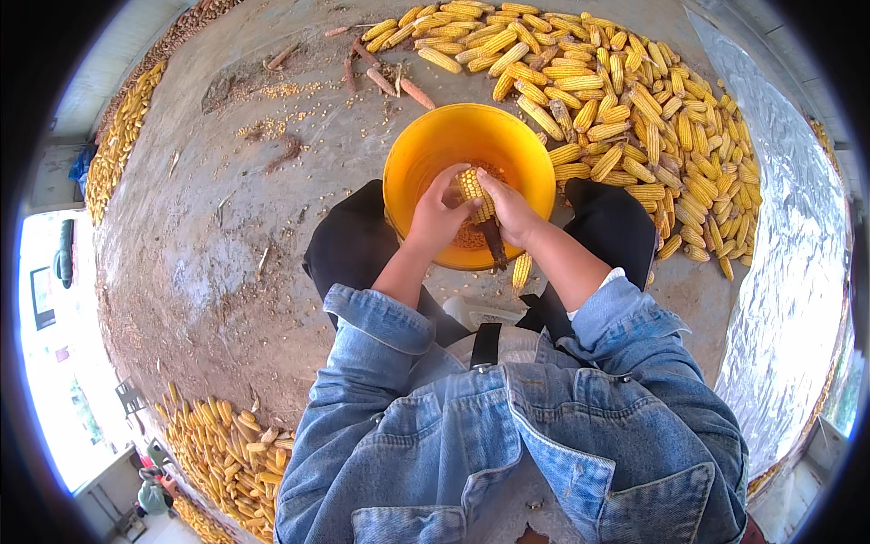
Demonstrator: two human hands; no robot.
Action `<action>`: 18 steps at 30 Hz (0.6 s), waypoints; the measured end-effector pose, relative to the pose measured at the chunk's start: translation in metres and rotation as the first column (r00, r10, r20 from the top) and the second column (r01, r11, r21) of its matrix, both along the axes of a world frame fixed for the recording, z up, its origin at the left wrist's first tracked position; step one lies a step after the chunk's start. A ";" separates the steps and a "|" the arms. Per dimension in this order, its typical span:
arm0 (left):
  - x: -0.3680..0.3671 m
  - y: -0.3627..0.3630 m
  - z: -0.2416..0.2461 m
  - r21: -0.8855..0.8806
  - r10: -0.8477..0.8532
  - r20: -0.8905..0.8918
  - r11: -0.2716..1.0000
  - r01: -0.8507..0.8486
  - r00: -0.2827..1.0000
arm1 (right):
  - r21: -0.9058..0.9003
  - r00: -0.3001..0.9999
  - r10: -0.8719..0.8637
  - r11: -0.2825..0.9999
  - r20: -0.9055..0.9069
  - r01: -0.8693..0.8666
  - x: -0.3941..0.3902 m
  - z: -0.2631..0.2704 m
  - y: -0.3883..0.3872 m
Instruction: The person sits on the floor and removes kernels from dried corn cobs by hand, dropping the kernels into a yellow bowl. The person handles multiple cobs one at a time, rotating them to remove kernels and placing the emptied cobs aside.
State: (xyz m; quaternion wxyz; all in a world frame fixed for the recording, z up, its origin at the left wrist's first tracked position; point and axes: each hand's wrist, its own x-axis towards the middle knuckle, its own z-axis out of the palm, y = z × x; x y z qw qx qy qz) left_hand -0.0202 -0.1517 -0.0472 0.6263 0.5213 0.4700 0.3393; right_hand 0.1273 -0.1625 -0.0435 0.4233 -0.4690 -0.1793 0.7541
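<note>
Both my hands hold one ear of dried corn (478, 196) over a yellow plastic bucket (406, 146) that stands between my knees. My left hand (438, 212) grips the ear from the left, thumb and fingers around its yellow kernels. On the other side, my right hand (508, 207) lies against the ear with its thumb near the upper end. The ear's lower end, dark brown, points down toward me. Loose kernels (471, 238) lie in the bottom of the bucket.
A large heap of corn ears (652, 129) spreads ahead and to the right. Bare cobs (416, 93) and scattered kernels (272, 127) lie on the concrete floor. One ear (522, 272) rests just below the bucket. Another corn heap (228, 462) is at lower left; silvery sheeting (788, 272) stands right.
</note>
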 end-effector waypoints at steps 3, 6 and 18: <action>-0.001 0.000 0.000 0.058 -0.026 -0.061 0.998 0.030 0.998 | 0.017 0.995 0.026 0.999 0.100 -0.028 0.001 -0.001 0.002; 0.001 -0.001 -0.001 0.054 -0.033 -0.104 0.998 0.039 0.994 | -0.013 0.980 0.017 1.000 0.199 -0.015 0.002 0.000 0.003; -0.006 0.008 -0.005 0.004 -0.011 0.016 1.000 0.011 1.000 | 0.123 0.995 0.102 0.987 -0.009 -0.101 0.007 -0.005 0.001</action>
